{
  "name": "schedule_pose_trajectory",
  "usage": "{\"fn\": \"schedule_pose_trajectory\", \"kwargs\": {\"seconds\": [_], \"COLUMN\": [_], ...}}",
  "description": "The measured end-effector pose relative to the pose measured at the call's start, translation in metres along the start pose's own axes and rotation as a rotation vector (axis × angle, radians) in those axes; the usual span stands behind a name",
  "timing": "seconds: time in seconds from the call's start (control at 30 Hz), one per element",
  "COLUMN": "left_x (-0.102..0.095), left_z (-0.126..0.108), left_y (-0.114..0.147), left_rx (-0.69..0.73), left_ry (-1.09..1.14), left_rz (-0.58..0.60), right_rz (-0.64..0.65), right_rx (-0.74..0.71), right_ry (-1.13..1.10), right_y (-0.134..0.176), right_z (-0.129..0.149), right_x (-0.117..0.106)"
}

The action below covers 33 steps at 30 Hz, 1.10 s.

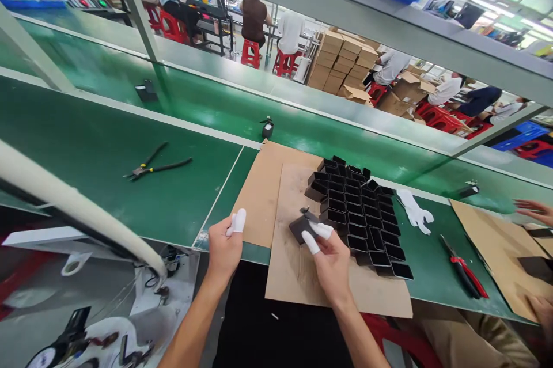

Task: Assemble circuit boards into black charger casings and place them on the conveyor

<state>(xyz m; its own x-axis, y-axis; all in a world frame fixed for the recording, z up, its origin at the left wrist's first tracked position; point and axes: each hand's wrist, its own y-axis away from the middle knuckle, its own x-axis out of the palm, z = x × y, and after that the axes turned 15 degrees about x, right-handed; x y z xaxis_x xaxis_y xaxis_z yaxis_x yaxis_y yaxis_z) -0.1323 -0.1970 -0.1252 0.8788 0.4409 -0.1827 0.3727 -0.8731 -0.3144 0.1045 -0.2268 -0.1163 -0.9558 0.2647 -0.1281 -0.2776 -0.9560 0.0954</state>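
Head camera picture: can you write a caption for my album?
Right hand holding a black box beside rows of open black boxes.

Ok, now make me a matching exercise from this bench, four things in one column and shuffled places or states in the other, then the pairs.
1. Left hand
2. Right hand
3. Yellow-banded pliers
4. White glove

A. Lying with handles spread
B. Just right of the rows of open black cases
C. Curled by the cardboard's left edge
D. Gripping a dark casing

Pairs: 1-C, 2-D, 3-A, 4-B
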Motion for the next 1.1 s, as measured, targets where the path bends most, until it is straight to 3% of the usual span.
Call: {"fn": "schedule_pose_trajectory", "kwargs": {"seconds": [0.1,0.23,0.57,0.7,0.8,0.93,1.03,1.1], "left_x": [0.001,0.003,0.009,0.01,0.01,0.009,0.009,0.009], "left_z": [0.002,0.006,0.001,0.003,0.008,0.013,0.014,0.016], "left_y": [0.001,0.001,0.001,0.002,0.003,0.003,0.003,0.003], "left_rx": [0.019,0.025,0.102,0.113,0.126,0.118,0.105,0.097], "left_ry": [-0.029,-0.063,-0.168,-0.172,-0.172,-0.184,-0.201,-0.229], "left_rz": [-0.003,-0.018,-0.014,-0.005,0.009,0.009,0.027,0.028], "right_rz": [-0.054,0.037,0.212,0.131,-0.005,-0.276,-0.257,-0.168], "right_rx": [0.31,0.499,0.622,0.611,0.515,0.105,-0.205,-0.31], "right_ry": [-0.496,-0.815,-0.925,-0.854,-0.759,-0.413,-0.011,0.248], "right_y": [0.015,0.036,0.042,0.037,0.031,0.019,0.005,-0.004], "right_z": [0.02,0.037,0.049,0.046,0.041,0.035,0.022,0.009], "right_x": [0.0,-0.005,-0.016,-0.009,-0.001,-0.005,-0.013,-0.014]}}
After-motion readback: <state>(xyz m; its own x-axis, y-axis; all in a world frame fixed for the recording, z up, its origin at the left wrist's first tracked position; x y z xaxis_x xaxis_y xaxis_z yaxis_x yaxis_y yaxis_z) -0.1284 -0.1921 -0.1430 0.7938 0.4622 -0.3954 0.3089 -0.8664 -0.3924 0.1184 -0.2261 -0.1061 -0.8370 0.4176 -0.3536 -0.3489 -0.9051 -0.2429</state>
